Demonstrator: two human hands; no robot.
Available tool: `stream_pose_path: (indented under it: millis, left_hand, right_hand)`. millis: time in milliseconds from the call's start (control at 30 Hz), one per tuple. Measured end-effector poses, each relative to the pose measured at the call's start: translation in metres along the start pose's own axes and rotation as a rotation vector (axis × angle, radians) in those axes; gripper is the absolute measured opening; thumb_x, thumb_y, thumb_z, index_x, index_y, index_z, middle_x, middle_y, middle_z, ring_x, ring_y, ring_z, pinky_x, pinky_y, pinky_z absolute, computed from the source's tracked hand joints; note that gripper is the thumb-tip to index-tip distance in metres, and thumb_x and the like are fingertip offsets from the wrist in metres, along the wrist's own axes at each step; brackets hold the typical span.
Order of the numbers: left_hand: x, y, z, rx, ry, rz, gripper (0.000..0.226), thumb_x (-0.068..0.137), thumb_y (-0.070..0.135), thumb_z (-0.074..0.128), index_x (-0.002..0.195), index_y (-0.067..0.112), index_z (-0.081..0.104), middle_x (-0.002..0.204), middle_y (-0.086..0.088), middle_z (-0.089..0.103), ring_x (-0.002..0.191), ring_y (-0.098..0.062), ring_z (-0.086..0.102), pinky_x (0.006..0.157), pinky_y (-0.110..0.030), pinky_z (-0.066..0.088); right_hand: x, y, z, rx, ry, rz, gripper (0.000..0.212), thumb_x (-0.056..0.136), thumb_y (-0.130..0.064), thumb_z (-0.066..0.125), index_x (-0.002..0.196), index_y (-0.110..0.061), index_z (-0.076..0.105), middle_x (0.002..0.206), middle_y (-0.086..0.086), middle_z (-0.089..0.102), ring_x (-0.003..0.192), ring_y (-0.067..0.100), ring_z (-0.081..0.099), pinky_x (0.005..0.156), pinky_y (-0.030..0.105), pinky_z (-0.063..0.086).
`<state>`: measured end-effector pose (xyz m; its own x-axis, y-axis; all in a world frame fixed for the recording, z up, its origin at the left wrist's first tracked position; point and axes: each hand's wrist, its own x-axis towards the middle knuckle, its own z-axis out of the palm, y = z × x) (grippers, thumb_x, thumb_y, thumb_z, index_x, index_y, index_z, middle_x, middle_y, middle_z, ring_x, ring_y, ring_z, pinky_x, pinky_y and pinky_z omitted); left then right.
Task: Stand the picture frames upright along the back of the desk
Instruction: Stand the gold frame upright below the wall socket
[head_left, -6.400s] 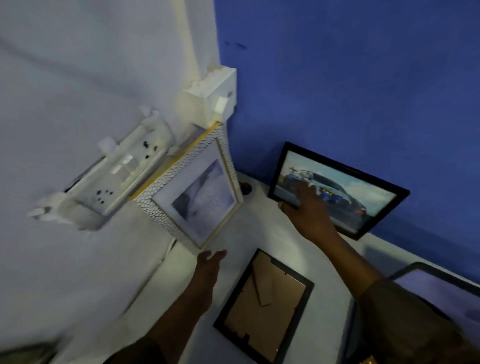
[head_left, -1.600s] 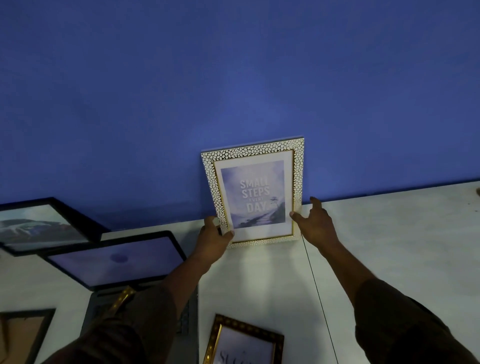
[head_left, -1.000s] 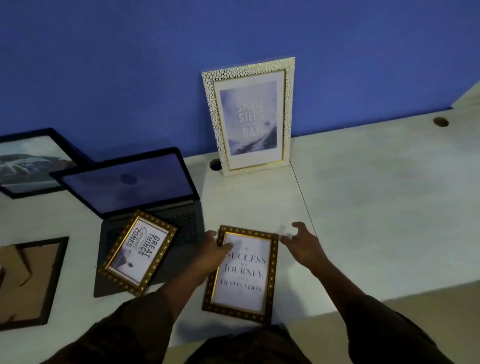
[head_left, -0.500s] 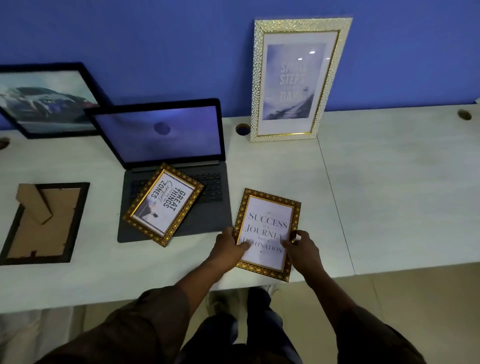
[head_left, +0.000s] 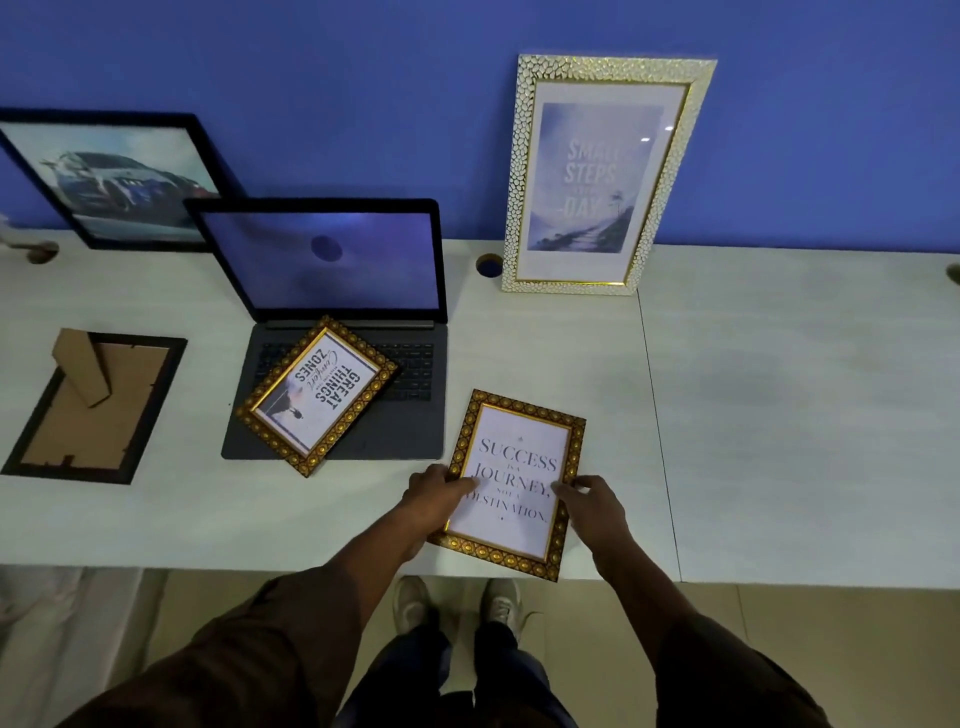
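On the white desk (head_left: 779, 415) before a blue wall (head_left: 363, 78), the left hand (head_left: 434, 501) and right hand (head_left: 592, 506) pinch the gold frame (head_left: 514, 483) at its near sides; it lies near the front edge. A white frame (head_left: 605, 174) stands far behind.

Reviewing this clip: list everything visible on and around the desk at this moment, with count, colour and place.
Standing frames: 2; white-gold one and black car picture, against the blue wall.
Flat gold frames: 2; Success frame at front edge, another on the laptop.
Face-down frame: 1, black, brown back, desk left.
Laptop: 1, grey, open, centre-left.
Desk: white.
Shoes: 2, pale, on floor.
Hands: left hand, right hand, gripping the Success frame's sides.
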<state>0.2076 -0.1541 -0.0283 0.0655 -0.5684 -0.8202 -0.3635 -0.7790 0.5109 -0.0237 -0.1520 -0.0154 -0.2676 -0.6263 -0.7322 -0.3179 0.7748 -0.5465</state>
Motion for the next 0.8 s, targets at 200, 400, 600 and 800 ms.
stream_pose_path:
  millis: [200, 400, 600, 800]
  left_hand:
    - [-0.01, -0.001, 0.008, -0.059, -0.019, 0.006, 0.054, 0.078, 0.053, 0.062, 0.126, 0.029, 0.066, 0.125, 0.002, 0.069, 0.108, -0.02, 0.068, 0.099, -0.043, 0.055]
    - [-0.057, 0.022, -0.006, -0.166, -0.034, 0.07, 0.011, 0.098, 0.028, 0.06, 0.106, 0.026, 0.066, 0.105, 0.006, 0.072, 0.09, -0.011, 0.066, 0.07, -0.026, 0.051]
    - [-0.081, 0.012, -0.046, -0.23, 0.003, 0.202, 0.032, 0.094, 0.033, 0.065, 0.124, 0.023, 0.057, 0.121, -0.001, 0.065, 0.107, -0.022, 0.065, 0.088, -0.038, 0.051]
    - [-0.111, -0.019, -0.127, -0.297, 0.105, 0.357, 0.031, 0.098, 0.029, 0.06, 0.129, 0.029, 0.055, 0.122, 0.005, 0.064, 0.114, -0.02, 0.062, 0.095, -0.046, 0.049]
  right_hand:
    - [0.009, -0.008, -0.015, -0.204, -0.013, -0.068, 0.012, 0.096, -0.025, 0.056, 0.099, -0.015, 0.061, 0.09, 0.001, 0.067, 0.087, 0.024, 0.066, 0.082, 0.04, 0.054]
    - [0.009, -0.028, -0.022, -0.289, 0.026, -0.164, 0.018, 0.089, -0.018, 0.061, 0.105, -0.015, 0.068, 0.096, 0.006, 0.073, 0.082, 0.026, 0.071, 0.082, 0.041, 0.058]
    - [-0.029, -0.071, -0.01, -0.171, 0.1, -0.33, 0.026, 0.092, -0.019, 0.058, 0.117, -0.022, 0.065, 0.097, 0.003, 0.073, 0.079, 0.022, 0.068, 0.062, 0.029, 0.049]
    - [-0.084, -0.111, 0.061, -0.094, 0.14, -0.509, 0.024, 0.095, -0.02, 0.056, 0.116, -0.021, 0.065, 0.101, 0.005, 0.073, 0.088, 0.025, 0.07, 0.067, 0.034, 0.056]
